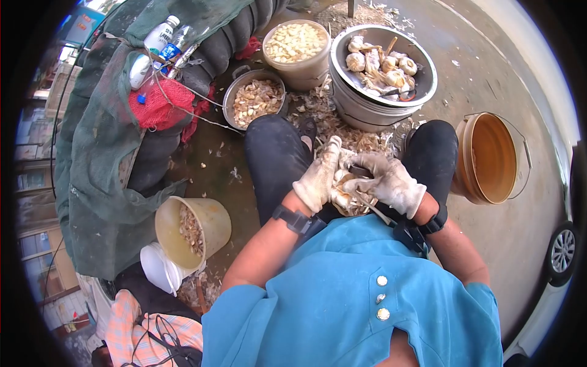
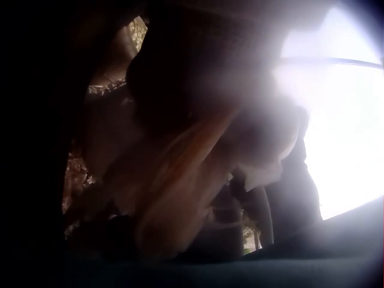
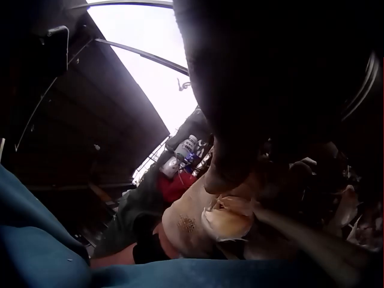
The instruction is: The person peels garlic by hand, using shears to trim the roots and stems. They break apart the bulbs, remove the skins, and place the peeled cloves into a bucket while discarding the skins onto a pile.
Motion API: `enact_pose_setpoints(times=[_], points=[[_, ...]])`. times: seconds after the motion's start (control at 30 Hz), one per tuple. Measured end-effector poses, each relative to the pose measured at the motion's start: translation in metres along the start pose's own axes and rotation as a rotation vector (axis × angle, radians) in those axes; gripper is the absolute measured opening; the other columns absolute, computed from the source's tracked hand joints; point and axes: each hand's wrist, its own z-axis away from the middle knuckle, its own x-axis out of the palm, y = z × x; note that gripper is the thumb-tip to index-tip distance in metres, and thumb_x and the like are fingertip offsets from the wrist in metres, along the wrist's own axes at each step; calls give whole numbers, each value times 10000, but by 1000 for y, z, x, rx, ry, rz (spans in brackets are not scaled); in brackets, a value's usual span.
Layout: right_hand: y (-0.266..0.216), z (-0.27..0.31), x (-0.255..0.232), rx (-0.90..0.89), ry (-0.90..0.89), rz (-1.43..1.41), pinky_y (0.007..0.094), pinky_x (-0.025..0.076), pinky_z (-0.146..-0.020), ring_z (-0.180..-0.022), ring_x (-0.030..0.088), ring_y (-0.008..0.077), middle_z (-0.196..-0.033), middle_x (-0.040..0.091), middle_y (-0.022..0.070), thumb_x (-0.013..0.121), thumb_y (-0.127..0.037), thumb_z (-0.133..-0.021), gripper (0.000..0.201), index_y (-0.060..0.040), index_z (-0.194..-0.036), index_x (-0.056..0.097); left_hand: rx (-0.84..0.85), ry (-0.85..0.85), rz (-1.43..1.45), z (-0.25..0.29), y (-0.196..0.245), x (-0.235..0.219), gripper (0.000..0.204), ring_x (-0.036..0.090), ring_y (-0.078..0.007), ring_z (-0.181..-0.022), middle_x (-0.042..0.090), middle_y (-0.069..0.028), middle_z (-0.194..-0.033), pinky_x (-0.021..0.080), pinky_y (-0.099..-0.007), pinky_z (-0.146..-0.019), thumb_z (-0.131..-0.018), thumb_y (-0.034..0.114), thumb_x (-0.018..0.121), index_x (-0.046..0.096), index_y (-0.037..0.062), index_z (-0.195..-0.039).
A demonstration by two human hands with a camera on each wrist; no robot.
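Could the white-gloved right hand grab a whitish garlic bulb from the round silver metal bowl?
Probably yes: the round silver metal bowl sits uncovered ahead, its whitish papery garlic bulbs exposed. But the white-gloved right hand is busy with other garlic, so it may need freeing first.

Garlic bulb [image 1: 342, 198] between your left hand [image 1: 318, 177] and right hand [image 1: 391, 181]: pale papery skin, tan clove [image 3: 231, 223] showing, long stem [image 3: 309, 240] slanting out.

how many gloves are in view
2: one on the left hand, one on the right hand, both at the garlic in front of the blue shirt. Any others may be hidden among the clutter.
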Motion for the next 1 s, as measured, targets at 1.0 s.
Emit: enact_pose_setpoints(times=[1.0], points=[[40,-4,-12,454,348,-271,216,341,-476,-548,435,34,-722,567,-48,676,-353,-897,334,-79,-1076,610,332,-26,563,-4,-12,3,486,618,-148,-919,591,-88,-1120,529,-260,-785,-887,104,592,416,4,-1328]])
